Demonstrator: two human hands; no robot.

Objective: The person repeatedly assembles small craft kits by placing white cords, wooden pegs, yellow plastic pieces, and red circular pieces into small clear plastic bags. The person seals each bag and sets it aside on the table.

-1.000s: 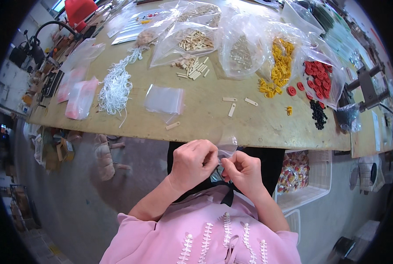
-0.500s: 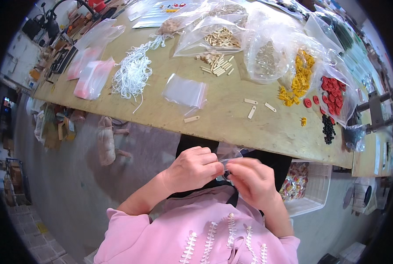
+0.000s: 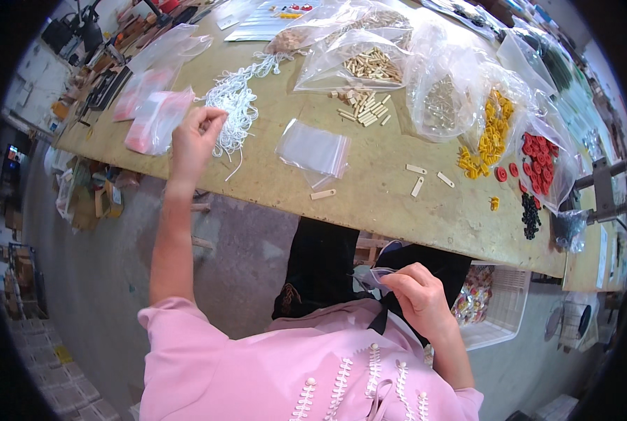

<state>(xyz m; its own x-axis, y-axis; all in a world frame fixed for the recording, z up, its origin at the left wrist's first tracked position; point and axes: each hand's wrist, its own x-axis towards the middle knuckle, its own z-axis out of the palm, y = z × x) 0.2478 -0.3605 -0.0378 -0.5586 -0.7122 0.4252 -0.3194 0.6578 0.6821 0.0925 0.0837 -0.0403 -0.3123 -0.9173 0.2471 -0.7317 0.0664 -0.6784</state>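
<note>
My left hand point(image 3: 197, 139) is stretched out over the table, its fingers pinched together at the near left side of a tangled pile of white strings point(image 3: 230, 98). Whether a string is between the fingertips cannot be made out. Low over my lap, my right hand point(image 3: 420, 296) grips a small clear plastic bag point(image 3: 378, 276) at its edge between thumb and fingers. What is in that bag is hard to see. A stack of small clear zip bags point(image 3: 312, 149) lies on the table right of the strings.
Pink-edged bags point(image 3: 160, 121) lie on the table's left. Wooden sticks point(image 3: 366, 107), flat wooden pieces point(image 3: 416, 186), yellow plastic parts point(image 3: 492, 137), red discs point(image 3: 538, 161) and black bits point(image 3: 530, 217) spread rightward. A white basket point(image 3: 513, 302) of filled packets stands below the table.
My left hand has left the bag over my lap and moved up and left to the strings. My right hand still holds the bag, slightly lower. The view has shifted a little.
</note>
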